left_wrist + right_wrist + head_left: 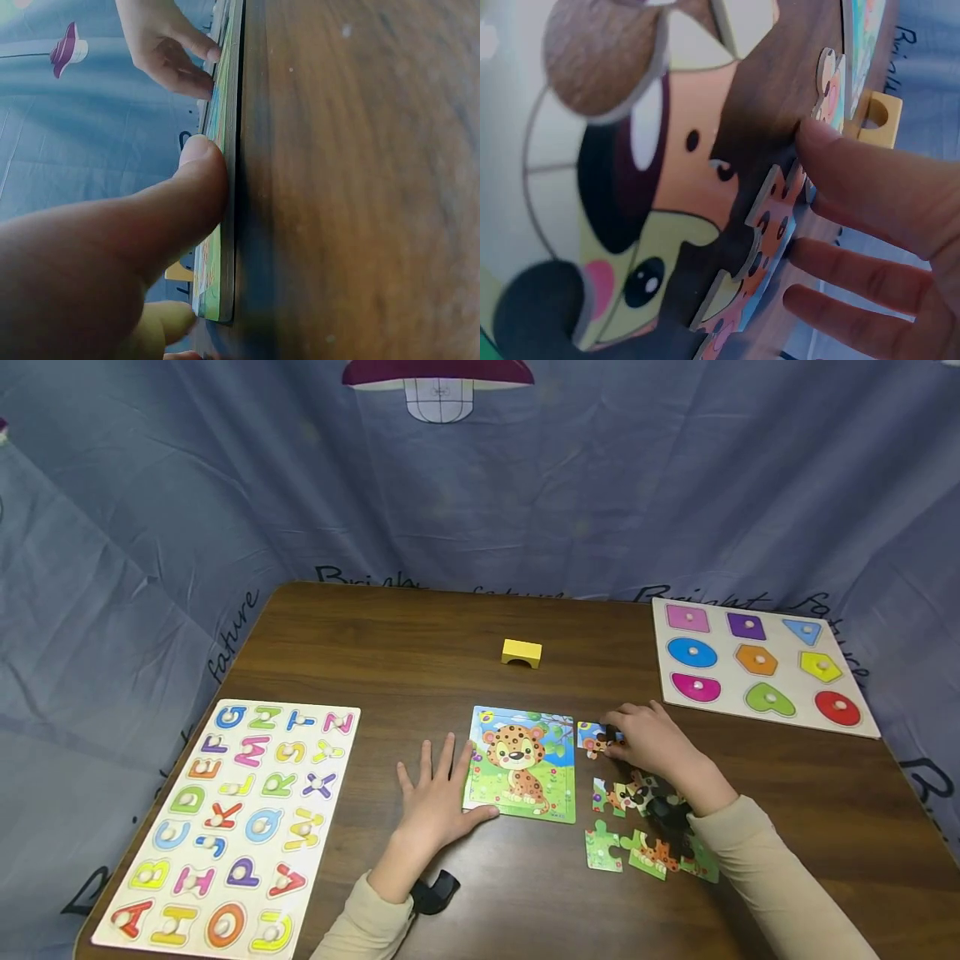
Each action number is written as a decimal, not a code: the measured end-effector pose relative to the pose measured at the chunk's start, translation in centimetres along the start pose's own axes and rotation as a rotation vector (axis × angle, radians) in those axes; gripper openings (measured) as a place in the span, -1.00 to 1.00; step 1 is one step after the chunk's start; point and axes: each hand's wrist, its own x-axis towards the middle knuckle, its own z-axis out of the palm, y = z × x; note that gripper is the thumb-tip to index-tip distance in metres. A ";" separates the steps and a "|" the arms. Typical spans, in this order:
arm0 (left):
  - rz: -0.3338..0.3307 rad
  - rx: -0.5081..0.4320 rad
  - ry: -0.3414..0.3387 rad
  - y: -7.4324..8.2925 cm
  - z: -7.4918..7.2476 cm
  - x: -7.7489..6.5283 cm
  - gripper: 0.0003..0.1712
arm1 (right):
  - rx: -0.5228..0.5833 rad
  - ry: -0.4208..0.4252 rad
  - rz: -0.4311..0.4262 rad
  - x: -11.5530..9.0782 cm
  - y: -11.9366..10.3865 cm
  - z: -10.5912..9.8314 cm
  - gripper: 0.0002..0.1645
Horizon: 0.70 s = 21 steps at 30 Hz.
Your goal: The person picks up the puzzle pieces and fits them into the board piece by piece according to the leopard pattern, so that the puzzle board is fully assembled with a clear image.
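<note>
A square leopard jigsaw board (521,764) lies on the table in the head view. Spread and straight, the fingers of my left hand (435,806) lie along its left side, with the thumb on its lower left corner. In the left wrist view that thumb (199,180) rests over the board's edge. To the right, my right hand (648,739) bends over the top row of loose pieces, thumb and fingers pinching a jigsaw piece (804,184) there. Beside it lies the top left piece (588,733). Below are a middle row (618,795) and a bottom row (603,846), partly hidden by my right wrist.
An alphabet peg board (247,810) lies at the left, a shape peg board (757,664) at the back right. A yellow arch block (522,652) stands behind the jigsaw board. Black straps (435,892) show at the wrists. A patterned curtain (480,510) hangs behind the table.
</note>
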 end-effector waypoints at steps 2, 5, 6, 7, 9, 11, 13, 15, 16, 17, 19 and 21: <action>-0.004 0.000 -0.007 -0.1 0.0 0.0 0.09 | 0.000 0.001 0.000 0.0 0.0 0.1 -0.50; -0.006 -0.002 -0.009 -0.1 0.1 -0.1 0.09 | 0.006 -0.005 0.014 0.1 0.1 0.1 -0.51; -0.007 0.000 -0.009 -0.1 0.1 -0.1 0.09 | 0.012 -0.006 0.023 0.1 0.1 0.1 -0.51; -0.007 -0.001 -0.010 -0.2 0.1 -0.1 0.09 | 0.018 -0.007 0.033 0.1 0.1 0.1 -0.51; -0.011 0.007 -0.018 -0.2 0.1 0.0 0.09 | 0.030 -0.008 0.057 0.2 0.0 -0.1 -0.50; -0.011 0.013 -0.025 -0.2 0.1 0.0 0.09 | 0.042 -0.001 0.076 0.2 -0.1 -0.3 -0.48; -0.013 0.020 -0.036 -0.2 0.1 0.0 0.09 | 0.062 0.016 0.080 0.2 -0.3 -0.6 -0.47; -0.013 0.022 -0.039 -0.2 0.1 0.0 0.09 | 0.095 0.043 0.060 0.5 -0.6 -0.9 -0.46; -0.014 0.025 -0.041 -0.2 0.1 0.0 0.09 | 0.114 0.055 0.046 0.7 -0.9 -1.1 -0.47; -0.016 0.028 -0.041 -0.3 0.2 0.0 0.09 | 0.137 0.064 0.026 0.9 -1.3 -1.2 -0.47; -0.021 0.035 -0.042 -0.3 0.2 0.0 0.09 | 0.174 0.066 -0.023 1.6 -2.2 -1.3 -0.48; -0.022 0.041 -0.041 -0.4 0.2 0.0 0.09 | 0.210 0.046 -0.064 2.5 -3.2 -1.4 -0.50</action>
